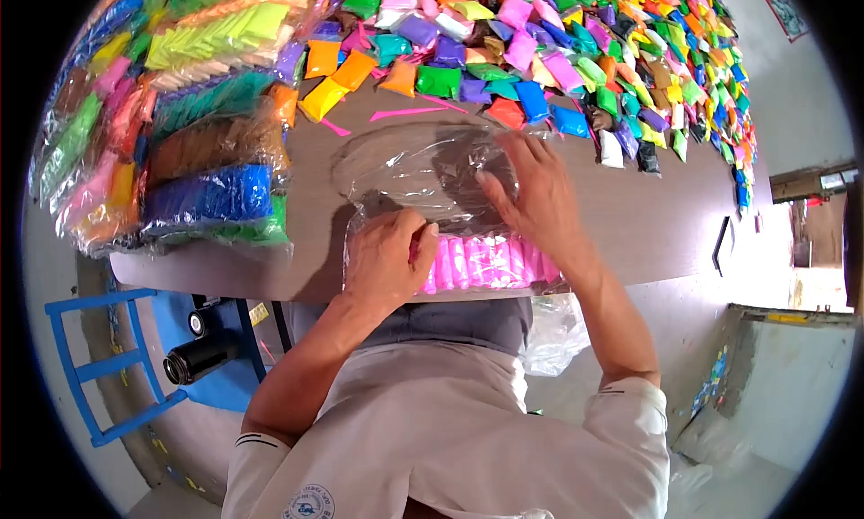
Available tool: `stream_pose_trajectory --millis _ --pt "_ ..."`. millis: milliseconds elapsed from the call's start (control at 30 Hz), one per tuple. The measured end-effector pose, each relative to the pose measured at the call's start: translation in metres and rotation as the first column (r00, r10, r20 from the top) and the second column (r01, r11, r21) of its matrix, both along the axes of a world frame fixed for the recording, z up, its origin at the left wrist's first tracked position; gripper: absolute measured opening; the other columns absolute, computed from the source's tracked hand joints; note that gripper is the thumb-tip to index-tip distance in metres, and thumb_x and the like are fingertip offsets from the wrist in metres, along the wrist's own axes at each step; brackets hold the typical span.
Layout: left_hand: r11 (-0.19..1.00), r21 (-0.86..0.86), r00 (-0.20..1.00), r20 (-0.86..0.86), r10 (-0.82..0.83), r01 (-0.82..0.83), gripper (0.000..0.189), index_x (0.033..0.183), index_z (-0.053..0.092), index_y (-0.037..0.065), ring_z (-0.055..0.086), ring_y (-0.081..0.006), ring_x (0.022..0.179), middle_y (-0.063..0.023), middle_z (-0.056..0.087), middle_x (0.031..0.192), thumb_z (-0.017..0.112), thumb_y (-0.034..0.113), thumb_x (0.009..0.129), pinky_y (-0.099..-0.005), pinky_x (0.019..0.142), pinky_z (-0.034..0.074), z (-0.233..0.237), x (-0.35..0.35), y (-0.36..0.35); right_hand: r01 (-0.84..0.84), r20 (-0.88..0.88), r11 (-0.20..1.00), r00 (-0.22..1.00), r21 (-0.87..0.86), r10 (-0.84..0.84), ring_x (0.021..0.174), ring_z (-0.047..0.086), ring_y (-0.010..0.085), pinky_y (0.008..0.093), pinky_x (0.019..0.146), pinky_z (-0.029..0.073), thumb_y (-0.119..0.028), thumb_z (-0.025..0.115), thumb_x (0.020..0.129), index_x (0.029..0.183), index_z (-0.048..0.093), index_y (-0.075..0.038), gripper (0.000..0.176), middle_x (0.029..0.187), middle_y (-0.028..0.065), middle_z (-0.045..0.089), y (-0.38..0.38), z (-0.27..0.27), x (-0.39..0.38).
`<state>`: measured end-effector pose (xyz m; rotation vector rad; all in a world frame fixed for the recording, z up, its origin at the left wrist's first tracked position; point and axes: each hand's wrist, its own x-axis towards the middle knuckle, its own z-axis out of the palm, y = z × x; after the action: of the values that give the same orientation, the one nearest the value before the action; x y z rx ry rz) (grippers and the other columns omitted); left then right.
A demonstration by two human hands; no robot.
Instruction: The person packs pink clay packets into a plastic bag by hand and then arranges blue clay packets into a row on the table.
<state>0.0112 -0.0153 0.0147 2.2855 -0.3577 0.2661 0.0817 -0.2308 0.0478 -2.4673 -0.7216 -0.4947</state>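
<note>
A clear plastic bag (405, 172) lies flat near the table's front edge. Its lower part holds a row of bright pink packets (481, 262), standing side by side; the upper part is loose, wrinkled film. My left hand (387, 253) is closed at the row's left end, fingers curled over the bag, with some pink showing beside the thumb. What its fingertips touch is hidden. Over the bag's upper right, my right hand (540, 190) rests on the film, thumb spread away from the fingers.
Many small coloured packets (517, 55) are heaped across the table's (648, 222) far side. Filled clear bags of coloured packets (211, 195) are stacked at left. Pink strips (418, 111) lie beyond the bag. A blue chair (108, 366) with a black flask (193, 359) stands below left.
</note>
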Motion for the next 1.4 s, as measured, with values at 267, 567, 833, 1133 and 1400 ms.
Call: stream_pose_trajectory --millis 267,567,833,1133,1400 --pt "1.0 -0.013 1.0 -0.007 -0.028 0.028 0.02 0.079 0.054 0.003 0.061 -0.0348 0.067 -0.0142 0.061 0.069 0.064 0.018 0.089 -0.0463 0.061 0.048 -0.002 0.001 0.004 -0.165 -0.444 0.972 0.893 -0.166 0.075 0.082 0.066 0.0307 0.0397 0.073 0.052 -0.026 0.08 0.076 0.109 0.066 -0.003 0.042 0.086 0.0145 0.069 0.027 0.004 0.073" --pt "0.999 -0.033 1.0 0.016 -0.001 0.002 0.017 0.089 0.058 0.0 0.063 -0.0406 0.078 -0.0201 0.065 0.082 0.063 0.017 0.089 -0.0492 0.069 0.05 -0.001 0.054 0.011 -0.175 -0.297 0.967 0.948 -0.186 0.115 0.079 0.066 0.0352 0.0467 0.064 0.05 -0.02 0.073 0.079 0.08 0.064 -0.005 0.017 0.077 0.014 0.066 0.046 0.065 0.013" --pt "0.996 0.083 1.0 -0.026 -0.016 0.019 0.015 0.094 0.059 0.001 0.062 -0.0434 0.08 -0.0234 0.065 0.083 0.062 0.01 0.083 -0.0513 0.072 0.05 -0.004 0.056 0.012 -0.092 -0.235 0.987 0.97 -0.128 0.06 0.085 0.064 0.0363 0.0472 0.068 0.053 -0.009 0.07 0.077 0.091 0.063 -0.004 0.017 0.096 0.0146 0.061 0.049 0.025 -0.027" --pt "0.982 -0.045 0.962 -0.198 -0.188 0.182 0.019 0.108 0.062 0.002 0.063 -0.0423 0.089 -0.0252 0.065 0.092 0.057 0.015 0.094 -0.0453 0.075 0.051 0.018 0.053 0.03 -0.043 -0.207 0.997 0.978 -0.059 0.03 0.089 0.064 0.0339 0.043 0.07 0.055 -0.002 0.066 0.075 0.088 0.062 -0.002 0.013 0.101 0.0117 0.06 0.052 0.015 -0.039" --pt "0.974 -0.019 0.966 -0.127 -0.227 0.227 0.024 0.102 0.066 -0.003 0.058 -0.0425 0.112 -0.0246 0.065 0.117 0.059 0.019 0.095 -0.0435 0.091 0.05 0.031 0.027 0.064 -0.039 -0.027 0.989 0.999 -0.142 0.035 0.091 0.065 0.0365 0.0411 0.067 0.058 0.003 0.064 0.069 0.086 0.062 -0.001 0.018 0.118 0.0208 0.058 0.06 0.0 -0.044"
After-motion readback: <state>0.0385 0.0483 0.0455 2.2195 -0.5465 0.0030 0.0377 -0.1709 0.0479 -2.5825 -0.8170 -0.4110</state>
